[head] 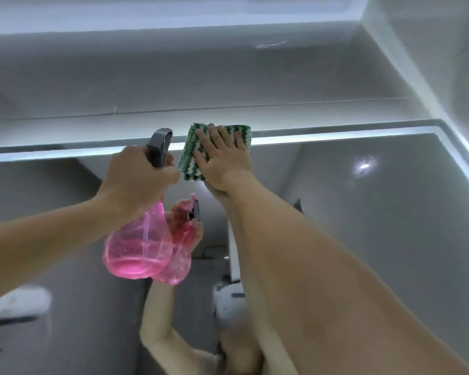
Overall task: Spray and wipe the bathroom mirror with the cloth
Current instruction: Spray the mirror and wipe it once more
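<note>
Cloth (190, 155), folded, green-and-white zigzag, lies flat on the mirror (363, 226) at its lit top edge, under the right hand (222, 155), fingers spread. At nine o'clock, the left hand (136, 182) grips a pink spray bottle (138, 244).

The mirror (363, 239) carries the green-and-white cloth (192, 152), pressed flat against the glass at its lit top edge; nothing else touches it.

My view is dim and grey; a lit strip (336, 138) along the mirror's top glares, a ceiling-lamp reflection (364, 166) flares, edges bend and blur.
</note>
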Available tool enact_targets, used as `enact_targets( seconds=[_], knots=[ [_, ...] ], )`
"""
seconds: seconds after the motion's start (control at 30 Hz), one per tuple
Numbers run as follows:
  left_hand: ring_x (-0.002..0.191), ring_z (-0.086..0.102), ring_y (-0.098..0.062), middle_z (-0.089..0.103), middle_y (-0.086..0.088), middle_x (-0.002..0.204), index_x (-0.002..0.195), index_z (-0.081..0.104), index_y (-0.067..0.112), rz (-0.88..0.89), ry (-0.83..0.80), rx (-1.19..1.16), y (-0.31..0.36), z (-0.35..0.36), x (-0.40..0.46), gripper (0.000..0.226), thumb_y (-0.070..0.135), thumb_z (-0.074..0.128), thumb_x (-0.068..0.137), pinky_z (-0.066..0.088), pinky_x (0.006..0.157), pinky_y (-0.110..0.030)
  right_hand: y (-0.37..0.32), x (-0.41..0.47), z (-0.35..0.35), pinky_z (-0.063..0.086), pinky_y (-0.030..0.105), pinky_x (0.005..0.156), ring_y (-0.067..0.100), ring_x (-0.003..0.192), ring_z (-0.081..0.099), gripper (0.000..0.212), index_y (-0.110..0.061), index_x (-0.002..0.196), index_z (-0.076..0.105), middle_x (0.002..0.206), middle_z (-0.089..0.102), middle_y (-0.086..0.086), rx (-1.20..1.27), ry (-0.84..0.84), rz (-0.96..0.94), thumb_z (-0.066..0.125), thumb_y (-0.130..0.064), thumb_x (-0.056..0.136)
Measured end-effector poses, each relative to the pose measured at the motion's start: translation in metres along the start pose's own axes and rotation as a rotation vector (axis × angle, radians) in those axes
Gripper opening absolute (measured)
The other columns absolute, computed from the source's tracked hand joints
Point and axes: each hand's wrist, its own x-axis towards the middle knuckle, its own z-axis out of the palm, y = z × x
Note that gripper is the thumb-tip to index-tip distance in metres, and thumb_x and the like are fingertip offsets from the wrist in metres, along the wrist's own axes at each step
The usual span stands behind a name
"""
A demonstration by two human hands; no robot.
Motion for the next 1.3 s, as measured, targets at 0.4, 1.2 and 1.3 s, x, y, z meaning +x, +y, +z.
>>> enact_targets(
  seconds=[0.4,1.2,1.3],
  knots=[
    [0.054,0.050,-0.015,0.067,-0.015,0.080,0.077,0.062,0.014,-0.030,-0.051,0.023,0.060,0.060,-0.050,0.009,0.006,0.062,0.081,0.041,0.047,-0.015,0.117,-0.056,-0.024,-0.015,0.041,0.113,0.017,0.145,-0.010,0.054,-0.028,0.151,-0.005,0.159,-0.010,0.000,0.005,-0.032,0.154,0.010,-0.044,0.101],
    [0.055,0.049,-0.019,0.057,-0.017,0.062,0.088,0.053,0.024,-0.263,-0.198,0.011,0.023,0.061,-0.357,0.030,0.004,0.063,0.068,0.035,0.050,-0.018,0.033,-0.455,0.048,0.008,0.048,0.117,0.022,0.145,0.012,0.051,-0.023,0.149,0.026,0.156,0.020,0.006,0.053,-0.036,-0.207,0.031,-0.039,0.100],
    [0.052,0.039,-0.008,0.042,-0.002,0.050,0.083,0.053,0.019,-0.273,-0.256,0.060,0.018,0.061,-0.393,0.033,-0.007,0.066,0.067,0.032,0.050,-0.014,0.025,-0.502,0.053,0.011,0.049,0.117,0.022,0.145,0.013,0.050,-0.023,0.148,0.026,0.156,0.018,0.005,0.046,-0.050,-0.191,0.031,-0.039,0.100]
  ],
)
